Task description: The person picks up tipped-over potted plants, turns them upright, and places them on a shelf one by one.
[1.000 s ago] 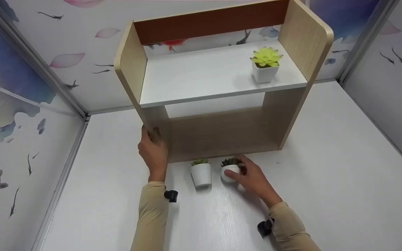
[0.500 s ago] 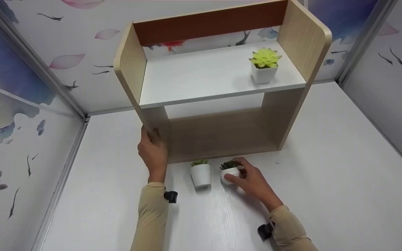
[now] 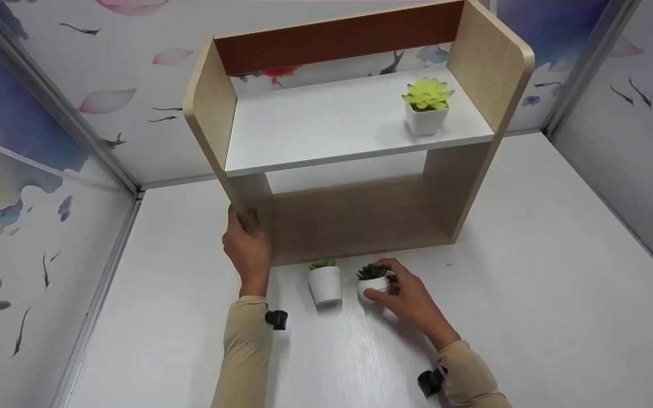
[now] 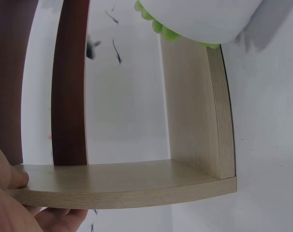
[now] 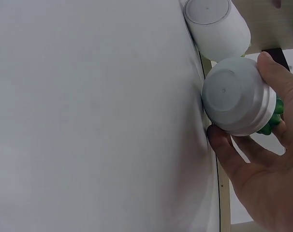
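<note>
Dark green succulent point(image 3: 370, 272) in a round white pot point(image 3: 373, 283) sits before the two-tier shelf unit point(image 3: 304, 124); whether it touches the bench point(image 3: 530, 317) cannot be told. The right hand point(image 3: 408, 294) has its fingers clamped on that pot, thumb opposite, while the left hand point(image 3: 249, 249) has its fingers clamped on the unit's left side panel point(image 3: 210, 96). The step in hand looks like securing the pot with the unit steadied; the next move calls for a firm hold, clear of the tapered white pot point(image 3: 325, 284) just beside it. Counted: three potted succulents, including one yellow-green succulent point(image 3: 427, 93) on the upper board; one shelf unit; two hands
</note>
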`<state>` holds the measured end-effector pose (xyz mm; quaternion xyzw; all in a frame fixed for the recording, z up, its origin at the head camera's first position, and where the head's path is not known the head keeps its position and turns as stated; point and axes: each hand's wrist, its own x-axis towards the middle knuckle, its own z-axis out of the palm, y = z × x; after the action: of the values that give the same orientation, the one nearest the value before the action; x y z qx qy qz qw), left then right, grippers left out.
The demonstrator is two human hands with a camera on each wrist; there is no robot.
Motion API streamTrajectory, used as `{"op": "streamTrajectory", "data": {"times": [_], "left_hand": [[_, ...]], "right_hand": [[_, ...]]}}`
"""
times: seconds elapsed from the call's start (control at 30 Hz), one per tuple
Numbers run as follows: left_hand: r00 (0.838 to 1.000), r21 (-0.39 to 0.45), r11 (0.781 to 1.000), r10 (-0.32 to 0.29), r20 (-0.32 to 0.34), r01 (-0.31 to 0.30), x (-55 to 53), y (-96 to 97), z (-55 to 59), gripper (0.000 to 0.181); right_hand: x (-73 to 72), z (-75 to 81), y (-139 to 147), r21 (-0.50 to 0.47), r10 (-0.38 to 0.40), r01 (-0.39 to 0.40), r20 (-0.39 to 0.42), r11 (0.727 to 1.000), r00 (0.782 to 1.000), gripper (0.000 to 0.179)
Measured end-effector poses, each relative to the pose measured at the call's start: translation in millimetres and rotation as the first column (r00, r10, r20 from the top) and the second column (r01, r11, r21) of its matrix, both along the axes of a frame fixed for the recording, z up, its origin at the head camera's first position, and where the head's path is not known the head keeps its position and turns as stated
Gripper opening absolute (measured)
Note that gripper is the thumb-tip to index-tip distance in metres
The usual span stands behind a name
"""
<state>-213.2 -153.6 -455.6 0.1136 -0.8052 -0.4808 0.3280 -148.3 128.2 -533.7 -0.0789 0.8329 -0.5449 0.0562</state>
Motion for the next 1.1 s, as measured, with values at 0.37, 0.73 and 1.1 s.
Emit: {"op": "streamTrajectory", "data": {"times": [0.37,0.73,1.1], "left_hand": [[1.0,0.005,1.0,-0.007,0.003,0.007,0.4,-0.6,-0.2,0.04],[1.0,-0.024,1.0,0.001,-0.01,-0.001,-0.7,-0.8,-1.9,0.038],[1.0,-0.038,0.999,-0.003,-0.012,0.002,-0.5,-1.4,-0.5,0.037]], "right_hand": [[5.4,0.8,-2,0.014,0.003,-0.003,-0.036,1.0,0.999,0.059],[10.8,0.3,-3,0.005,0.011,-0.011,-0.057,1.0,0.998,0.059],[14.0,2.3,-4,0.021,-0.007,0.008,-0.071,1.0,0.997,0.059]]}}
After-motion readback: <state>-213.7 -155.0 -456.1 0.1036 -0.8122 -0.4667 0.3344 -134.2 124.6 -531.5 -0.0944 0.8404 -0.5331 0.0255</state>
